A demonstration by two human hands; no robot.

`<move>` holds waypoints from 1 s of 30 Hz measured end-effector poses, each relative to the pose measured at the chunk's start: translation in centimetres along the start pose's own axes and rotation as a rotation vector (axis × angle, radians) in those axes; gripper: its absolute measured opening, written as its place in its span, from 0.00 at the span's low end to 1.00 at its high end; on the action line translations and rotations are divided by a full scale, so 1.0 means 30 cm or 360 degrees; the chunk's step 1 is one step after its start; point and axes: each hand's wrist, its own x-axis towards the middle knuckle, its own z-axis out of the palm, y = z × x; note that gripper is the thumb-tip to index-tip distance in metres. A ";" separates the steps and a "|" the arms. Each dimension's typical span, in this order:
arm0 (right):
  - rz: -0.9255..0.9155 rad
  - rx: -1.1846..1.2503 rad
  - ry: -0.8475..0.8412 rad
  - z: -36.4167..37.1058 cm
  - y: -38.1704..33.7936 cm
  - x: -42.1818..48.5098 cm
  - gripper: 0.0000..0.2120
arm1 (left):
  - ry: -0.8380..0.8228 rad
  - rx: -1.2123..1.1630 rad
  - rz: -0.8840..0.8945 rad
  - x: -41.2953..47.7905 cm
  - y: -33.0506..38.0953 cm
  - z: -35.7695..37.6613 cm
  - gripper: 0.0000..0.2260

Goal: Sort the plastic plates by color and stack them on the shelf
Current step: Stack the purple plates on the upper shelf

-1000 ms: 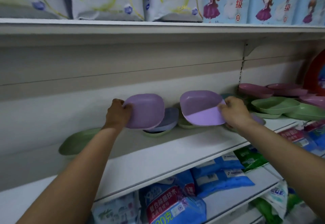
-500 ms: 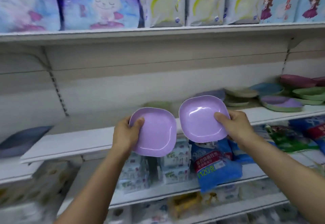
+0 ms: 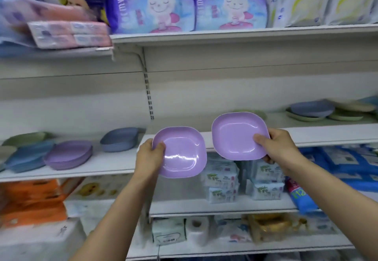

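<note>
My left hand (image 3: 149,156) grips a purple square plate (image 3: 182,154) by its left rim, tilted toward me. My right hand (image 3: 276,148) holds a second purple plate (image 3: 237,135) by its right edge, a little higher. Both plates hang in front of the middle shelf (image 3: 327,133). On the left shelf section (image 3: 81,170) sit sorted stacks: purple plates (image 3: 68,154), blue plates (image 3: 26,156), grey-blue plates (image 3: 120,140) and green plates (image 3: 24,139). Unsorted blue and green plates (image 3: 313,110) lie at the far right.
Packaged goods fill the top shelf (image 3: 225,33) and the lower shelves, including tissue packs (image 3: 223,178) and a paper roll (image 3: 197,230). An upright shelf post (image 3: 149,94) divides the left and right sections. Orange boxes (image 3: 32,201) stand at the lower left.
Both hands lifted the two purple plates off the right pile and pulled them toward me. My view swung left, bringing the sorted stacks on the left shelf section into sight.
</note>
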 end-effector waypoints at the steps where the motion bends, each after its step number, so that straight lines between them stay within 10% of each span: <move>1: -0.0003 0.0014 -0.0004 0.068 -0.030 -0.009 0.05 | -0.0015 0.0002 -0.0019 0.020 -0.016 -0.063 0.07; 16: 0.0191 0.0047 -0.0226 1.183 -0.348 -0.157 0.04 | 0.0145 0.0211 -0.0184 0.409 -0.389 -1.108 0.06; 30: 0.0078 -0.0420 -0.0560 1.730 -0.465 -0.031 0.07 | 0.0513 0.0206 -0.0245 0.549 -0.471 -1.480 0.09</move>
